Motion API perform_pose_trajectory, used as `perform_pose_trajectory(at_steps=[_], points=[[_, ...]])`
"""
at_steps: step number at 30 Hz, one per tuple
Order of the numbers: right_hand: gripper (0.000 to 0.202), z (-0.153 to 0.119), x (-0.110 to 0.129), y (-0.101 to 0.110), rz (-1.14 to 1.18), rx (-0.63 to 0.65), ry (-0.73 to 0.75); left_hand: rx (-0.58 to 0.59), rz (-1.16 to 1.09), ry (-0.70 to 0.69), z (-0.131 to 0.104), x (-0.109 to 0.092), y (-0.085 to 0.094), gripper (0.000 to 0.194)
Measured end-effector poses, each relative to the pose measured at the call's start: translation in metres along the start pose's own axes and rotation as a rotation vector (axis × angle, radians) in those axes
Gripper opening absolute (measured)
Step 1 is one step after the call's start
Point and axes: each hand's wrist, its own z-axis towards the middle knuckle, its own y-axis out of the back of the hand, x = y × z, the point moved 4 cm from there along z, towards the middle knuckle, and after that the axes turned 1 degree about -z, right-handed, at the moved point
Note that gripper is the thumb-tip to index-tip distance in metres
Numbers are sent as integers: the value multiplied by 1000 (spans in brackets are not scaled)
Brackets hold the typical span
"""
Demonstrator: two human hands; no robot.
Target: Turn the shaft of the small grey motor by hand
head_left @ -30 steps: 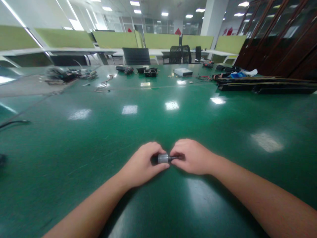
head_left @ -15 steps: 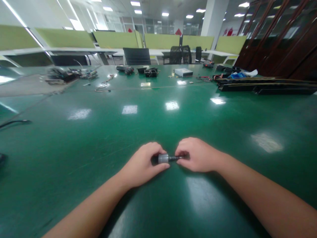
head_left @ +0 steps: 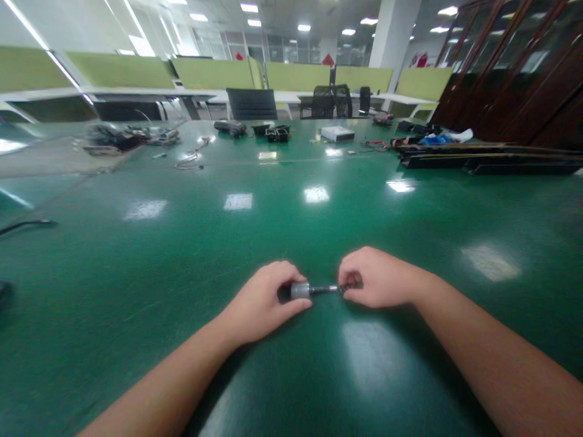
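Note:
A screwdriver-like tool (head_left: 300, 291) lies level just above or on the green table, its grey and black handle to the left and a thin dark shaft with a shiny metal stretch to the right. My left hand (head_left: 268, 300) is closed round the handle, thumb and fingers on opposite sides. At the shaft's far end my right hand (head_left: 373, 279) pinches a small dark piece (head_left: 345, 289). Whether that piece is the shaft's own tip or a separate part I cannot tell, as the fingers partly hide it.
The glossy green table (head_left: 204, 243) spreads around my hands. Black rails (head_left: 492, 161) lie at the far right. Along the far side are a white box (head_left: 337, 133), black parts (head_left: 277, 132) and cables (head_left: 189, 161). A black cable end (head_left: 31, 224) enters at left.
My right hand has shifted to the right, away from the left hand, and more of the shaft's shiny metal shows. The left hand and handle have stayed in place.

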Motion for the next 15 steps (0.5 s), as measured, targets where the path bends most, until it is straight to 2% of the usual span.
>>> perform_pose_trajectory(at_steps=[8, 15], points=[[9, -2, -9, 1, 53, 4, -48, -1, 6, -6, -2, 1, 0, 23], [10, 5, 2, -6, 85, -48, 9, -9, 14, -9, 0, 0, 0, 21]])
